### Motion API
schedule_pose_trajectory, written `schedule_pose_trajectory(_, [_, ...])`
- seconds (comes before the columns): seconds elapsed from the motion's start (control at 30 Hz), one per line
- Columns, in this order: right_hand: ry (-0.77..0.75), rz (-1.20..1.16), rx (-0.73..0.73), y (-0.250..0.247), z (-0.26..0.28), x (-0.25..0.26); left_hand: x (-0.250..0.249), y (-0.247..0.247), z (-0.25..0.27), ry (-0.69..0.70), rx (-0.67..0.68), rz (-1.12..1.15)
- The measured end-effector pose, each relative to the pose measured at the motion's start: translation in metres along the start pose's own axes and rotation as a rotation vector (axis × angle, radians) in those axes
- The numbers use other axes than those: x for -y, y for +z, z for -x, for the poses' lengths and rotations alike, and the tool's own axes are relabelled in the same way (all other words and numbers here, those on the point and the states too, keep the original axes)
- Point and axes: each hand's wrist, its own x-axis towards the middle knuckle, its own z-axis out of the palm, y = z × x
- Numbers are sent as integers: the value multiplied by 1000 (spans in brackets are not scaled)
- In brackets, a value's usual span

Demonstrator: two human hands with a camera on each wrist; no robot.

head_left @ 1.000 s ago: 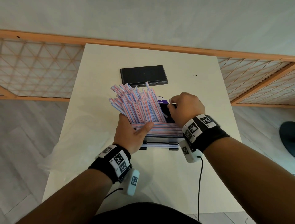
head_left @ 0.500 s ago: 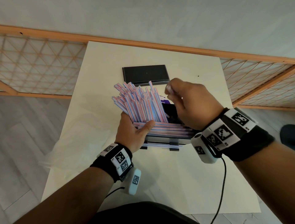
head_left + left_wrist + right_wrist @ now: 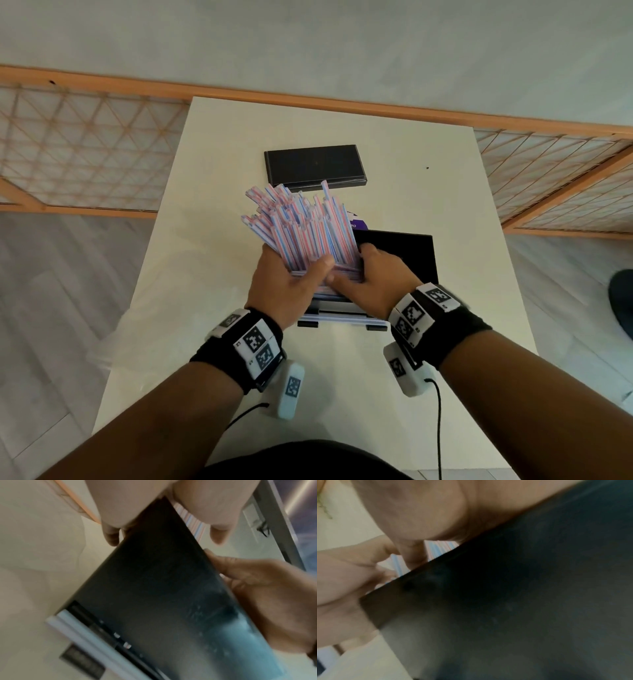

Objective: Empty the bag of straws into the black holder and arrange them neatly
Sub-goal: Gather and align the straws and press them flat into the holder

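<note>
A thick bundle of pink, blue and white striped straws [image 3: 301, 229] stands in the left end of the black holder [image 3: 400, 253] and fans up and to the left. My left hand [image 3: 291, 287] grips the bundle from the left, thumb across its near side. My right hand [image 3: 371, 274] grips the bundle's right side, fingers curled down inside the holder and thumb beside the left thumb. More straws [image 3: 342, 318] lie flat in the holder's front slot. In the left wrist view the holder's front wall [image 3: 163, 588] fills the middle, with straws [image 3: 193, 519] showing above its rim.
The holder's black lid [image 3: 315, 164] lies flat behind the straws. A clear plastic bag [image 3: 150, 308] lies crumpled on the white table [image 3: 445, 192], left of my hands. A purple label [image 3: 359, 222] peeks from behind the bundle. Wooden lattice rails flank the table.
My right hand lifted from the holder's right end, then came back down against the right side of the straw bundle. The left hand kept its hold on the bundle.
</note>
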Motion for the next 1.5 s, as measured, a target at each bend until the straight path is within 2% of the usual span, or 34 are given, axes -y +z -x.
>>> schedule_pose_trajectory(0.13, [69,-49,19,-5,-12,9,-14,-8,-18,-26,-6,180])
schedule_pose_trajectory(0.27, [68,-150,14,0,-14,15,-33,-17,-38,19,-14,204])
schedule_pose_trajectory(0.4, [-78,-291,-69,-2,-2,19,-43,-11,-38,53,55,275])
schedule_pose_trajectory(0.53, [-252,-394,-232,-4,9,23,-54,-10,-33,148,106,344])
schedule_pose_trajectory(0.63, [-351,-397,-382,-6,11,19,-56,-19,-34,190,178,409])
schedule_pose_trajectory(0.7, [-378,-339,-431,-5,8,14,-51,-24,-35,169,162,406])
schedule_pose_trajectory(0.8, [-342,-258,-349,-3,9,5,-38,-30,-26,79,71,401])
schedule_pose_trajectory(0.93, [-208,-121,-177,-13,14,-19,-25,-28,-10,-100,12,593])
schedule_pose_trajectory(1.07, [-152,82,37,-12,12,-30,-22,-16,0,-144,45,519])
schedule_pose_trajectory(1.17, [-179,136,18,-4,7,-26,-24,-8,3,-141,56,418])
schedule_pose_trajectory(1.3, [-192,64,-49,1,4,-29,-17,-4,1,-151,11,348])
schedule_pose_trajectory(1.43, [-359,-11,-76,4,10,-30,-13,-2,5,-168,45,208])
schedule_pose_trajectory(1.5, [-316,58,-65,3,12,-27,-12,-1,5,-145,31,177])
